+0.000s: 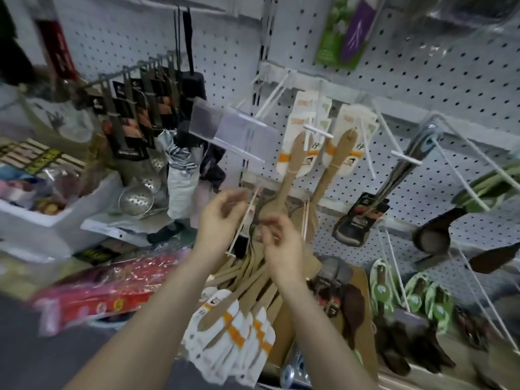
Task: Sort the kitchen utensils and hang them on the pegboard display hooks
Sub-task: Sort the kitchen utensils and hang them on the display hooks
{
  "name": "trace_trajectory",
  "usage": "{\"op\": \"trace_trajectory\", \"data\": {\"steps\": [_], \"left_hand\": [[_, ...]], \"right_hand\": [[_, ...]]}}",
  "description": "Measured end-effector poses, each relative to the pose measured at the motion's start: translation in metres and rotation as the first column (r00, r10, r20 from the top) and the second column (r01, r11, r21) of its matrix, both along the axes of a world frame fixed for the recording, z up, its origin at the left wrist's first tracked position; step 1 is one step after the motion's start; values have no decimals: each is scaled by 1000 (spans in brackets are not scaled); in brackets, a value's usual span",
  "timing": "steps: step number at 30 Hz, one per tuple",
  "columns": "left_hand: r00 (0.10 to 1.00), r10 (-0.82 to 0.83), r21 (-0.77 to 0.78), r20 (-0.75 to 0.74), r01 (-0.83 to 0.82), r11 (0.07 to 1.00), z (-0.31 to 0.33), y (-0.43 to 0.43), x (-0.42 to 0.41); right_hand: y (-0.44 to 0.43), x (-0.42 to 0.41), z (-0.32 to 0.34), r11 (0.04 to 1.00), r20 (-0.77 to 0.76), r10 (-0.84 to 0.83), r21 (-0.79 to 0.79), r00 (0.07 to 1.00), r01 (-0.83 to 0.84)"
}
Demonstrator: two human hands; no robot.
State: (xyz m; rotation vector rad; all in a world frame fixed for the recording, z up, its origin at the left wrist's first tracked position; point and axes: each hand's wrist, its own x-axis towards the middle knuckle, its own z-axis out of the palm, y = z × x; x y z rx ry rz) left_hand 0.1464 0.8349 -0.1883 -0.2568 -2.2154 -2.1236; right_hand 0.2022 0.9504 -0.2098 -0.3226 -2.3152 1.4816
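White hook (242, 223): it jutted from the pegboard (422, 80) and slanted down between my two hands, its tip towards me.
Left hand (221, 220): my fingers were curled close against the hook's rod. Through the blur I could not tell whether they pinched it or only sat beside it.
Right hand (281, 246): my fingers were curled just right of the hook, perhaps nipping something thin and pale, but I could not tell for sure.
Wooden spoons (244, 294): the loose bundle in white-and-orange card sleeves lay below my wrists with its handles fanned up towards the hook, and none of it was hung yet.
Hung spoons (291, 167): the same kind hung on the hooks just above, so I judged this hook was meant for the bundle.
Doing it well: I reckoned I should steady the rod with one hand, bring a single spoon's hanging hole square onto the tip, and slide it fully back before taking the next.
Risk: the hung neighbours were close, and I thought a careless push might swing or unseat them.
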Motion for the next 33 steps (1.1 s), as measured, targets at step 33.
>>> {"op": "trace_trajectory", "data": {"steps": [33], "left_hand": [[794,-352,-621,496,607,496,-218,-11,0]], "right_hand": [[2,-10,-210,909,773,-63,-216,631,356]]}}
